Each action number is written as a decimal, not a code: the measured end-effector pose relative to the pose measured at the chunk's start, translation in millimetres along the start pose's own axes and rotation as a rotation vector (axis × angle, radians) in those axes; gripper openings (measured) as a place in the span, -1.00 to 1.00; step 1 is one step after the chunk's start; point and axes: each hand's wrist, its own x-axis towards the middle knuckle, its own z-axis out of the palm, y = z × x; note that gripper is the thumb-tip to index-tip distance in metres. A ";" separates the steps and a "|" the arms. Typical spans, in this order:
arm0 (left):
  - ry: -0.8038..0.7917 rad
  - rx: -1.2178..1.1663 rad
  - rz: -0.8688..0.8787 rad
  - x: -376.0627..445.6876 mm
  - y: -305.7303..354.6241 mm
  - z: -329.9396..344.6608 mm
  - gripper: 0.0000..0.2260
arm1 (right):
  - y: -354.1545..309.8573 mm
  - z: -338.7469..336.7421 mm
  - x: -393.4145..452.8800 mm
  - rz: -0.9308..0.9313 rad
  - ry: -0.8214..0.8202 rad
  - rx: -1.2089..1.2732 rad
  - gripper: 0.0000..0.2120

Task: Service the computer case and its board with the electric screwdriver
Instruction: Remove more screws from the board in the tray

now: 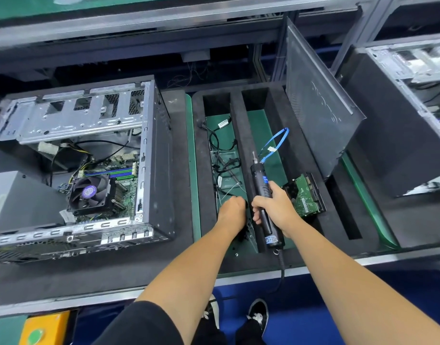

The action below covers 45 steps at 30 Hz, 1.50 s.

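Note:
An open computer case (159, 155) lies on its side at the left, its green board (125, 192) and black cooler fan (90, 194) showing inside. My right hand (276, 207) grips the black electric screwdriver (261, 190), bit pointing away from me, above the black foam tray (298, 155). My left hand (232, 211) reaches down into the tray's left slot, fingers curled out of sight; what they touch is hidden.
The tray's slots hold black cables (222, 145), a blue cable (276, 143) and a hard drive with a green board (306, 195). A black side panel (316, 105) leans at the tray's right. Another case (408, 100) stands far right. A yellow box (47, 329) sits below the bench.

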 end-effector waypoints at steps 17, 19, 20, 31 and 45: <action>0.207 -0.687 -0.265 10.3 -2.3 -9.8 -0.90 | 0.0 -1.6 -1.2 -0.001 -0.020 0.015 -0.72; 0.209 -0.713 -0.265 10.7 -3.2 -8.3 -0.92 | 0.7 -2.0 -1.2 0.000 -0.021 0.017 -0.73; 0.216 -0.743 -0.261 10.8 -3.7 -7.8 -0.95 | 0.7 -1.9 -0.9 0.000 -0.021 0.017 -0.74; 0.280 -0.914 -0.258 8.3 -2.5 -17.1 -0.90 | -0.8 -2.1 -2.0 -0.005 -0.028 0.018 -0.70; -0.008 0.115 -0.037 -0.2 0.9 2.5 -0.83 | -0.8 -4.5 -1.8 0.005 -0.032 0.025 -0.70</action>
